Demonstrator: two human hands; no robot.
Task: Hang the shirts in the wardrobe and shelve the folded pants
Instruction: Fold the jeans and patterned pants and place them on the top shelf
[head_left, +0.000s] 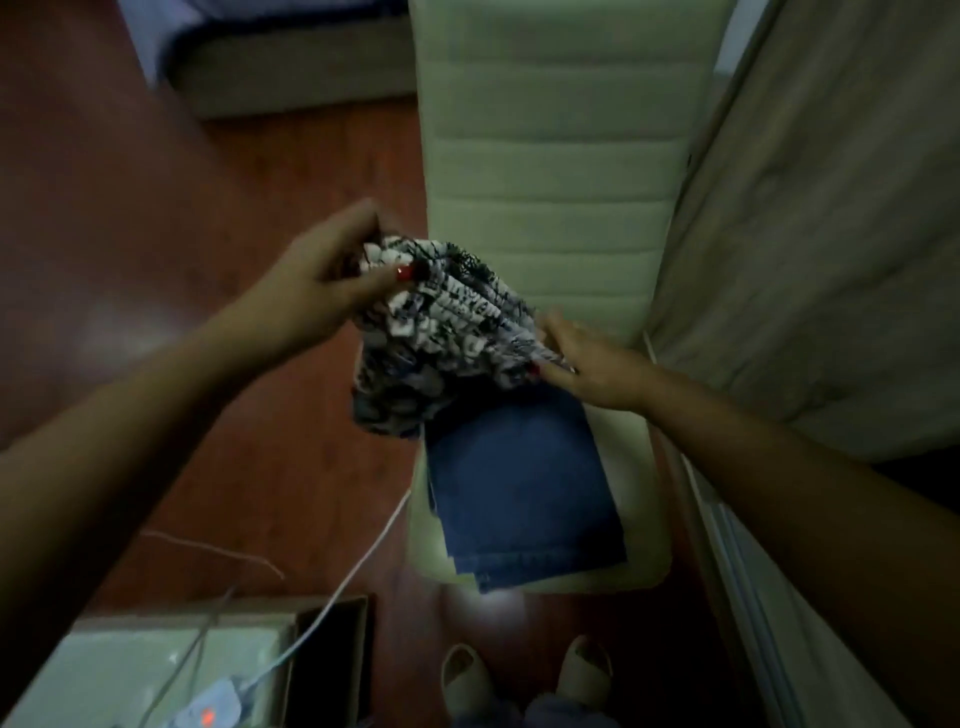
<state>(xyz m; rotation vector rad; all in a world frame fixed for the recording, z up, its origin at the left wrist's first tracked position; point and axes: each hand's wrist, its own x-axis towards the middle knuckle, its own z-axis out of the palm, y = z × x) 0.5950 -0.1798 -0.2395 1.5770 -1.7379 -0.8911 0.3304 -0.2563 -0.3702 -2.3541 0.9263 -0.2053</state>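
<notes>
A black-and-white patterned shirt (441, 338) hangs bunched between both hands above a white ribbed chair (550, 171). My left hand (317, 280) pinches its upper left edge with thumb and fingers. My right hand (587, 358) grips the shirt's lower right edge. Folded blue jeans (524, 493) lie on the chair seat, partly under the shirt.
A bed or mattress with pale bedding (810, 234) runs along the right. A reddish wooden floor (130, 234) is on the left. A white cable (358, 566) leads to a power strip on a low unit (156, 670) at the bottom left. My slippered feet (524, 675) stand below the chair.
</notes>
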